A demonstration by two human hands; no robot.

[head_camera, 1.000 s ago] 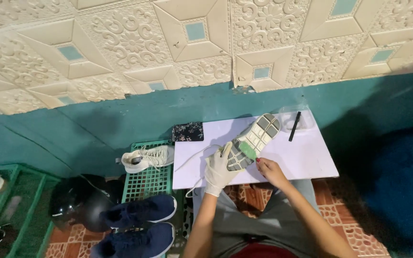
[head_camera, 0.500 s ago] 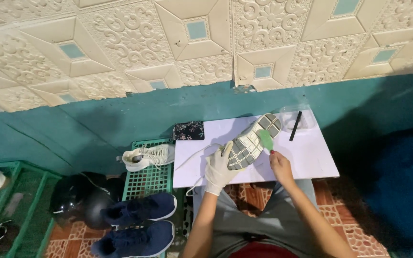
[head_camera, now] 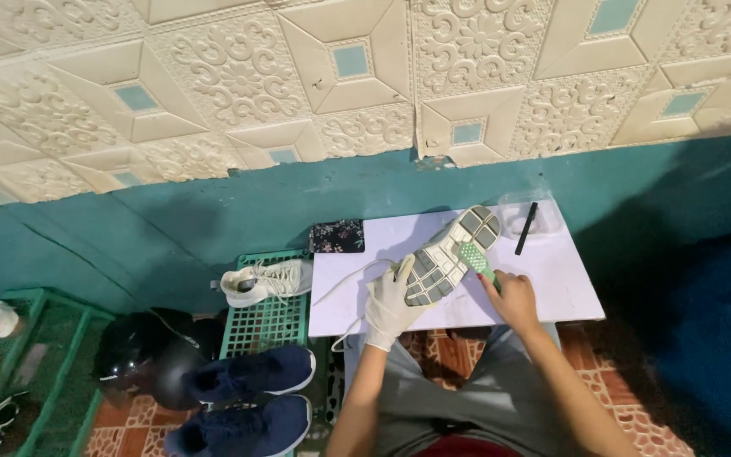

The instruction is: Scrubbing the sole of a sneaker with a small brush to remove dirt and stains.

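A shoe (head_camera: 450, 256) lies sole-up on the white board (head_camera: 552, 279), slanting from the board's near left toward its far right, heel end nearest the person. The left hand (head_camera: 389, 301), in a white glove, grips the shoe's near end, fingers curled around its edge. The right hand (head_camera: 511, 298), bare, is closed around the handle of a green brush (head_camera: 474, 257), whose head rests on the sole on the shoe's right side. A white lace (head_camera: 344, 283) trails from the shoe across the board to the left and over its near edge.

Other things around the shoe — a black pen (head_camera: 525, 228) lies just right of its toe, beside a clear dish (head_camera: 524, 210) at the board's far edge; a dark floral pouch (head_camera: 337, 237) sits at the board's far left corner. Left of the board a green crate (head_camera: 264, 317) carries a white sneaker (head_camera: 264, 281) on its far end. Nearer the person, two navy shoes (head_camera: 247, 398) lie against the crate's near end, and a black helmet (head_camera: 150, 360) sits left of them. Further left, a green rack (head_camera: 44, 364) holds more footwear, only partly in view.

Beyond the board rises a teal wall (head_camera: 213, 220) topped with cream embossed panels (head_camera: 298, 85). Nothing covers the sole except the brush head and the gloved fingers at its near end.
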